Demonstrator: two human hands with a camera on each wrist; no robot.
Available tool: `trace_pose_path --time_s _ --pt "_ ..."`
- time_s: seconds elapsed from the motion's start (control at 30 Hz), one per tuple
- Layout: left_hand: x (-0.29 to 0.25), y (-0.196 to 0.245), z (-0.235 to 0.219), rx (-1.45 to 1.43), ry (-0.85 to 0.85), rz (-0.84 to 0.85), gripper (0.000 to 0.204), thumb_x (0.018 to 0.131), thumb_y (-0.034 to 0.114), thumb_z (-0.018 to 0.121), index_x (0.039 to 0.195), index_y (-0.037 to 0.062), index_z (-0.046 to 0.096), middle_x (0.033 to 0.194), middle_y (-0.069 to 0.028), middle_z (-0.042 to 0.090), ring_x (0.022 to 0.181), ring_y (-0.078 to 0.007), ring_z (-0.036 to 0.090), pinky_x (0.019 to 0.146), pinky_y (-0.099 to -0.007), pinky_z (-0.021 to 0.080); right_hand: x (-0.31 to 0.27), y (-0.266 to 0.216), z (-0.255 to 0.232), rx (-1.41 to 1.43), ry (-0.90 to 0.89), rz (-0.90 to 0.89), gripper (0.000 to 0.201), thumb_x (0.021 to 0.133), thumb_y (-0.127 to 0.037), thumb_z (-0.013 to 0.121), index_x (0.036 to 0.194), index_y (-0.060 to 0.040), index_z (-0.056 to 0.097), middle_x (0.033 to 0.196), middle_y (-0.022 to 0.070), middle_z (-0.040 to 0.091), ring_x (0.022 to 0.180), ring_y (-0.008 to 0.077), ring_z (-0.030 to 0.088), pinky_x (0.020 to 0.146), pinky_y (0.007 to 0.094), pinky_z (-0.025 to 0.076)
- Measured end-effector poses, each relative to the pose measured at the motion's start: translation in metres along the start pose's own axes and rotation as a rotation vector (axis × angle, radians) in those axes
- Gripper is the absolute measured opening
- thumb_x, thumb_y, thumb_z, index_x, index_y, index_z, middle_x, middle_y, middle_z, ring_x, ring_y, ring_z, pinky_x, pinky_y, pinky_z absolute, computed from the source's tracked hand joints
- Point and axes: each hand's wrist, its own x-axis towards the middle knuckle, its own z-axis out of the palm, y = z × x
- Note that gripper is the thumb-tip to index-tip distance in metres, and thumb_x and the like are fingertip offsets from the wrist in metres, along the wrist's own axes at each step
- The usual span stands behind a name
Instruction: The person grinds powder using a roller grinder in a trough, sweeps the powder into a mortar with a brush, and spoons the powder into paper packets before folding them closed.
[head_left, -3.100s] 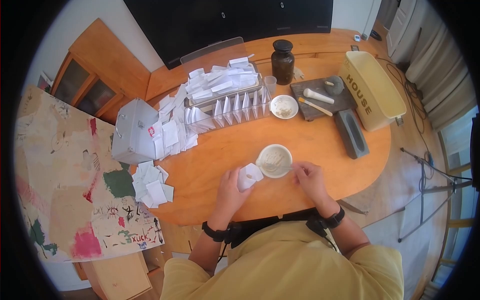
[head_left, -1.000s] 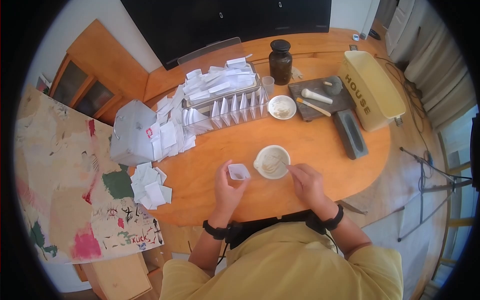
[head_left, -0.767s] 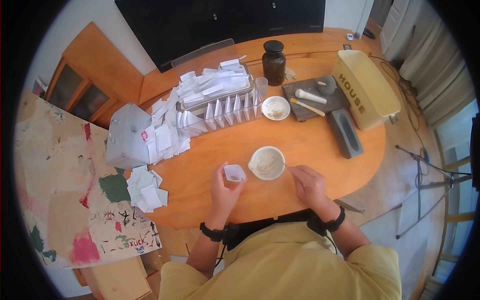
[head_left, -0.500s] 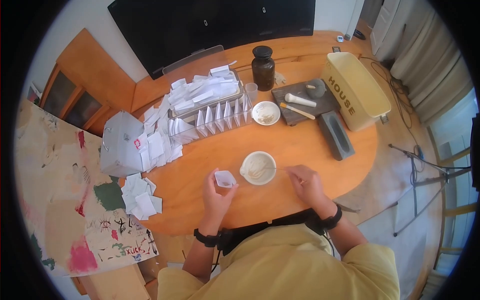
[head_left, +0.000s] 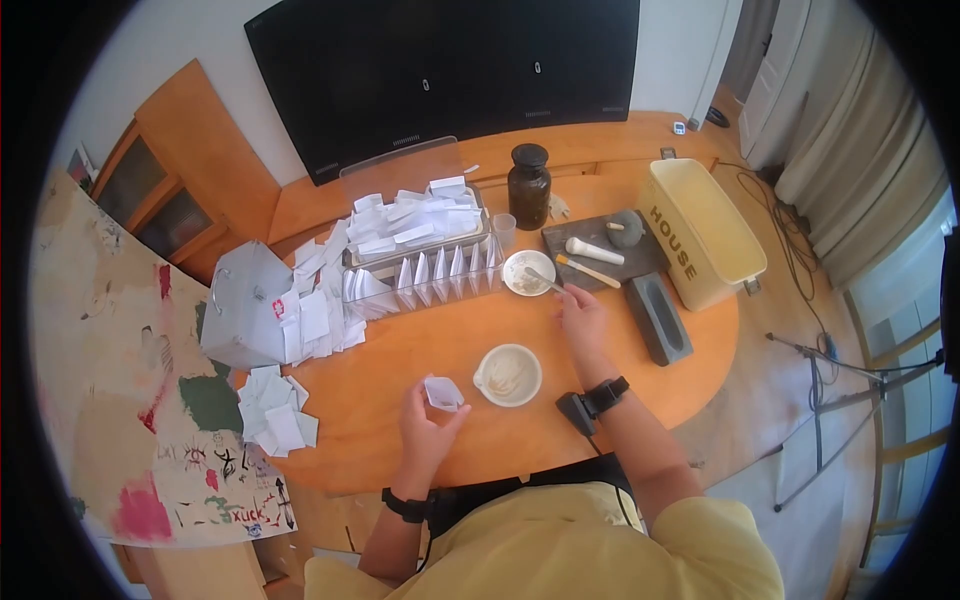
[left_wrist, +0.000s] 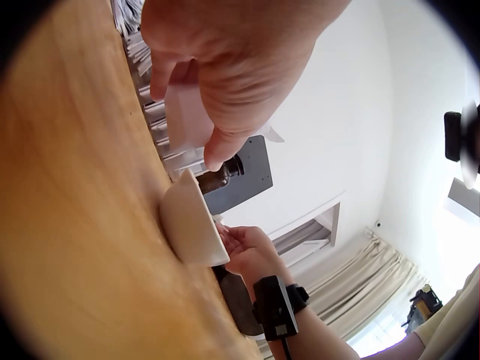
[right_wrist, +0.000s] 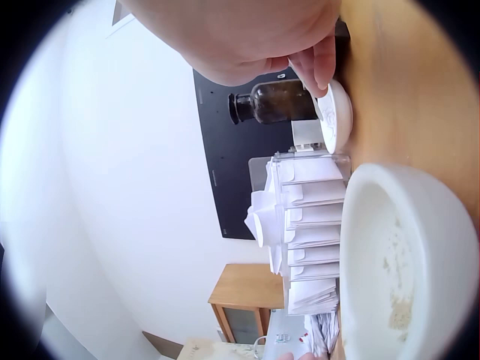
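My left hand [head_left: 430,438] holds a small white paper envelope [head_left: 443,394] with its mouth spread wide, just left of the mortar. The white mortar [head_left: 531,392], with a pouring lip and pale powder streaks inside, stands on the table in front of me. Further forward, my right hand [head_left: 583,325] pinches a thin spatula [head_left: 545,280] whose tip lies over a small white dish [head_left: 511,285] with some powder in it. In the right wrist view, those fingertips are right at the rim of the dish [right_wrist: 345,112]. The left wrist view shows the envelope [left_wrist: 187,116] beneath my fingers.
Behind the dish, a dark board [head_left: 570,232] carries a pestle [head_left: 597,250] and a brush [head_left: 590,272]. A stone trough [head_left: 660,322], a "HOUSE" bin [head_left: 705,240] and a brown bottle [head_left: 529,190] stand nearby. A rack [head_left: 430,295] of envelopes and a metal case [head_left: 245,310] are on the left.
My right hand has moved forward from the mortar to the small dish, carrying the spatula. The envelope, earlier tilted towards the mortar, is now held mouth up. The head view has tilted up.
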Motion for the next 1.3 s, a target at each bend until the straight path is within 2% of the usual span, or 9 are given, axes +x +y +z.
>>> trace_pose_path --time_s 0.13,0.23,0.33,0.43,0.53,0.63,0.83,1.03,1.3 --pt "-0.003 -0.003 -0.001 -0.016 0.025 -0.006 0.067 0.070 0.014 0.083 0.125 -0.0028 0.047 0.115 -0.0167 0.055 0.104 -0.0270 0.060 0.088 -0.0349 0.050 0.004 0.013 0.016 0.012 0.031 -0.029 0.031 0.092 -0.008 0.054 0.121 0.0043 0.057 0.086 0.0089 0.067 0.056 0.0129 0.062 0.045 0.0227 0.046" --pt "-0.002 -0.002 -0.004 -0.031 0.033 -0.019 0.067 0.070 0.014 0.082 0.125 -0.0023 0.047 0.116 -0.0168 0.055 0.105 -0.0275 0.059 0.089 -0.0350 0.049 -0.005 0.015 0.007 -0.076 0.055 -0.173 0.034 0.090 -0.009 0.057 0.121 0.0044 0.056 0.080 0.0074 0.064 0.058 0.0128 0.061 0.049 0.0243 0.048" --pt "0.000 0.001 -0.005 -0.014 0.027 -0.033 0.067 0.071 0.014 0.082 0.125 -0.0019 0.046 0.116 -0.0167 0.055 0.106 -0.0274 0.059 0.090 -0.0356 0.049 -0.012 0.030 -0.022 -0.380 -0.116 -0.221 0.043 0.086 -0.014 0.066 0.123 0.0036 0.055 0.079 0.0066 0.062 0.068 0.0135 0.062 0.058 0.0258 0.051" --pt "-0.001 -0.005 -0.001 -0.025 0.023 -0.034 0.067 0.071 0.015 0.082 0.125 -0.0016 0.047 0.116 -0.0166 0.055 0.106 -0.0272 0.058 0.090 -0.0359 0.048 -0.051 -0.003 -0.032 -0.543 -0.463 -0.341 0.064 0.074 -0.026 0.079 0.125 0.0017 0.052 0.097 0.0131 0.062 0.094 0.0228 0.062 0.075 0.0318 0.052" --pt "0.001 -0.003 0.002 -0.039 0.026 -0.026 0.066 0.071 0.015 0.082 0.124 -0.0014 0.047 0.117 -0.0163 0.055 0.106 -0.0273 0.058 0.089 -0.0357 0.048 -0.080 -0.027 -0.034 -0.866 -0.675 -0.784 0.087 0.060 -0.034 0.087 0.130 -0.0003 0.047 0.121 0.0178 0.053 0.117 0.0323 0.051 0.091 0.0391 0.047" --pt "0.000 -0.001 0.003 -0.014 0.020 -0.008 0.066 0.070 0.014 0.082 0.124 -0.0023 0.047 0.117 -0.0155 0.055 0.105 -0.0260 0.059 0.089 -0.0349 0.049 -0.085 -0.027 -0.023 -1.038 -0.841 -0.866 0.101 0.052 -0.038 0.089 0.134 -0.0010 0.041 0.134 0.0208 0.043 0.126 0.0368 0.041 0.098 0.0443 0.041" --pt "-0.004 -0.006 -0.005 0.094 -0.013 0.005 0.069 0.068 0.014 0.083 0.125 -0.0023 0.047 0.119 -0.0155 0.055 0.108 -0.0270 0.057 0.091 -0.0354 0.048 -0.090 -0.029 0.002 -1.255 -0.872 -0.799 0.106 0.053 -0.037 0.088 0.135 0.0015 0.033 0.129 0.0198 0.044 0.120 0.0350 0.045 0.096 0.0448 0.042" --pt "-0.006 -0.009 -0.009 0.120 -0.029 -0.043 0.069 0.068 0.016 0.082 0.126 -0.0015 0.048 0.120 -0.0164 0.054 0.111 -0.0288 0.054 0.091 -0.0357 0.048 -0.091 -0.035 0.017 -1.369 -0.911 -0.670 0.095 0.059 -0.039 0.081 0.131 0.0019 0.036 0.119 0.0187 0.047 0.115 0.0340 0.047 0.095 0.0427 0.044" --pt "-0.007 -0.008 -0.015 0.078 -0.015 -0.042 0.070 0.069 0.015 0.082 0.127 -0.0013 0.047 0.120 -0.0172 0.053 0.111 -0.0292 0.053 0.090 -0.0360 0.049 -0.090 -0.056 0.022 -1.562 -0.891 -0.550 0.092 0.058 -0.039 0.080 0.129 0.0036 0.038 0.118 0.0198 0.047 0.115 0.0338 0.047 0.095 0.0401 0.044"
